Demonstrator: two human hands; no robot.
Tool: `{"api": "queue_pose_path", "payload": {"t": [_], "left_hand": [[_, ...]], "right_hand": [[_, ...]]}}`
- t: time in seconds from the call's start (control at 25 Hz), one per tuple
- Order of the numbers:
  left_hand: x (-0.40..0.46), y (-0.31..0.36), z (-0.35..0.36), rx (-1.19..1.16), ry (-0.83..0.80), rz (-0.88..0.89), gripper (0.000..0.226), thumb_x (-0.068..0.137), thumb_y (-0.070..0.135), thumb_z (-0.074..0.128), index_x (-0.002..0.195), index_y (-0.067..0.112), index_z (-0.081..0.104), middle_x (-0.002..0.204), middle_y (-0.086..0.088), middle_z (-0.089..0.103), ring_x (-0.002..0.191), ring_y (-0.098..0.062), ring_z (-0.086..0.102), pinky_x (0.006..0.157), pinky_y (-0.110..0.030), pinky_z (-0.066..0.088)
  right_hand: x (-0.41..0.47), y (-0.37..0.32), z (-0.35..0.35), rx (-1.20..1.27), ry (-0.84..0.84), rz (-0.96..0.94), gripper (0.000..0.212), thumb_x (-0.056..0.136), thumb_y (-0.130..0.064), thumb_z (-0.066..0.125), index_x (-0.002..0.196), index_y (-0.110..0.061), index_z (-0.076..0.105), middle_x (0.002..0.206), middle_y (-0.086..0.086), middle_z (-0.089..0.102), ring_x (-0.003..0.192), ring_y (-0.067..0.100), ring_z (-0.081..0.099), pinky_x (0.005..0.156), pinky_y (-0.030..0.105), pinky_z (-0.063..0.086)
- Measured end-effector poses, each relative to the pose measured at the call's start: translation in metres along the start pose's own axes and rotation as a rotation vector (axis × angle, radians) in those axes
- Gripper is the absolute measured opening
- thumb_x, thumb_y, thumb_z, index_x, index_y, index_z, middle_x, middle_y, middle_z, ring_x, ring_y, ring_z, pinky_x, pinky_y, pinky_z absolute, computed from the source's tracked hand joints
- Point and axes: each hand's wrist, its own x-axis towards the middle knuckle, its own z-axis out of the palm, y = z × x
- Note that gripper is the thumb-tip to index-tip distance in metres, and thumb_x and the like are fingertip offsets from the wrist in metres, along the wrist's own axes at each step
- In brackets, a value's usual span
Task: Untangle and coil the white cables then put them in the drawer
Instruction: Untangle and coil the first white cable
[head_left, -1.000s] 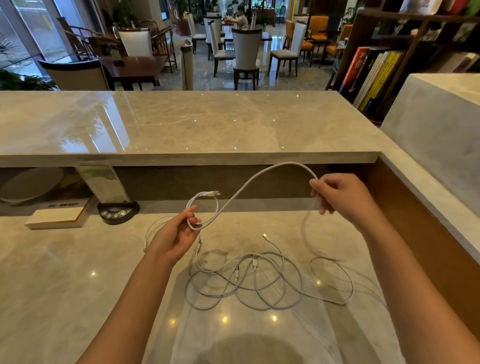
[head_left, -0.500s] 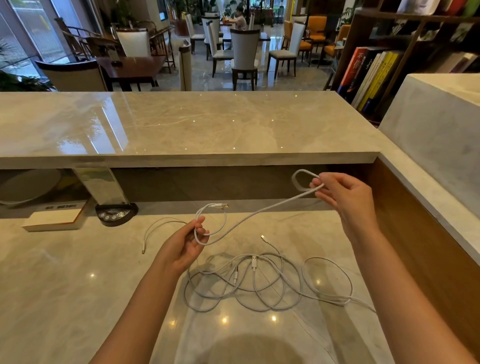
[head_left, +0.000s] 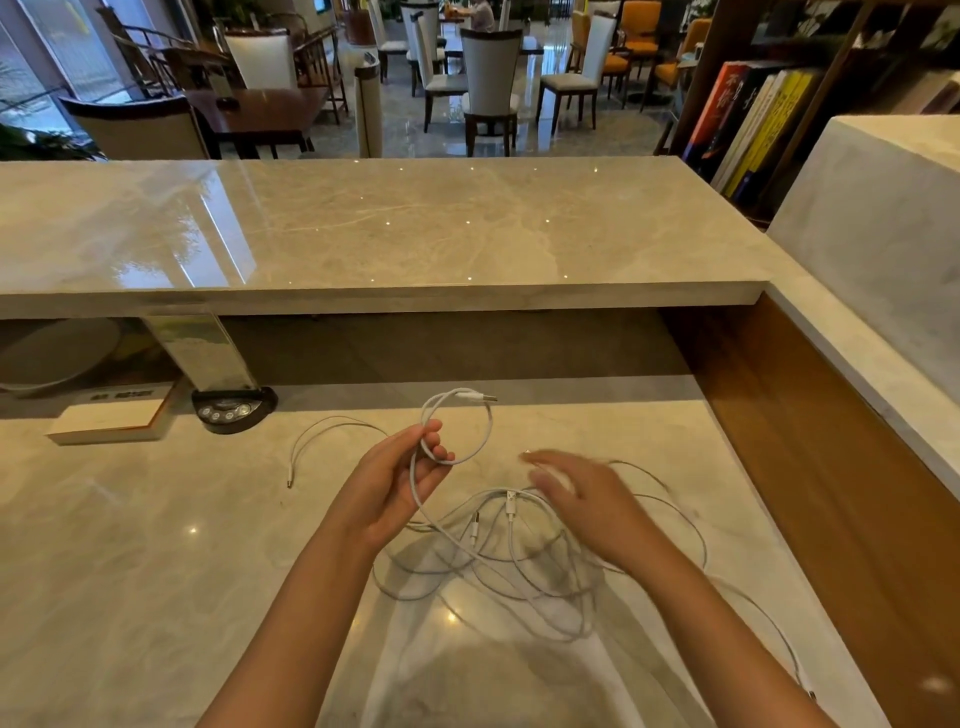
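Note:
My left hand (head_left: 402, 480) holds a loop of white cable (head_left: 485, 431) between thumb and fingers, the USB plug end sticking out at the loop's top right. From the hand the cable drops into a tangle of white cables (head_left: 511, 551) lying on the marble desk (head_left: 130, 571). My right hand (head_left: 582, 501) is blurred with motion, fingers stretched out flat, low over the tangle just right of the loop; I see nothing gripped in it. A thin separate cable (head_left: 311, 441) lies left of my left hand. No drawer is in view.
A raised marble counter (head_left: 363, 234) runs across the back. Under it stand a black button device (head_left: 234, 410), a white box (head_left: 111, 421) and a round plate (head_left: 52, 353). A wooden side wall (head_left: 831, 467) closes the right. One cable strand trails to the desk's right front.
My right hand let go of the raised cable and swept down and left toward my left hand. The long span collapsed into a loop held by my left hand.

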Motion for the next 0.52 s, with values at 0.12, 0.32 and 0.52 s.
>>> {"api": "queue_pose_path", "payload": {"t": [0.12, 0.32, 0.52], "left_hand": [[-0.005, -0.004, 0.01, 0.01, -0.067, 0.02, 0.022, 0.096, 0.009, 0.039, 0.092, 0.002, 0.06, 0.061, -0.004, 0.061, 0.057, -0.012, 0.063, 0.065, -0.024, 0.058], [-0.009, 0.0, 0.009, 0.052, -0.068, 0.054, 0.024, 0.097, 0.008, 0.037, 0.091, 0.002, 0.06, 0.061, -0.003, 0.059, 0.058, -0.013, 0.063, 0.067, -0.024, 0.058], [-0.008, 0.005, 0.005, 0.132, -0.033, 0.085, 0.023, 0.097, 0.009, 0.039, 0.096, 0.003, 0.061, 0.059, 0.0, 0.055, 0.053, -0.007, 0.054, 0.062, -0.02, 0.055]], "right_hand": [[-0.007, -0.022, 0.03, 0.282, -0.374, 0.005, 0.027, 0.095, -0.022, 0.049, 0.119, -0.018, 0.061, 0.103, 0.001, 0.07, 0.099, 0.011, 0.065, 0.093, 0.026, 0.047], [-0.013, -0.021, 0.016, 0.457, -0.659, 0.076, 0.014, 0.092, -0.011, 0.054, 0.095, -0.012, 0.067, 0.064, -0.003, 0.058, 0.06, 0.011, 0.057, 0.064, 0.021, 0.051], [0.006, -0.003, -0.018, 0.407, -0.405, 0.162, 0.02, 0.091, -0.014, 0.055, 0.078, -0.013, 0.07, 0.053, -0.006, 0.043, 0.046, 0.006, 0.038, 0.045, 0.018, 0.034]]}}
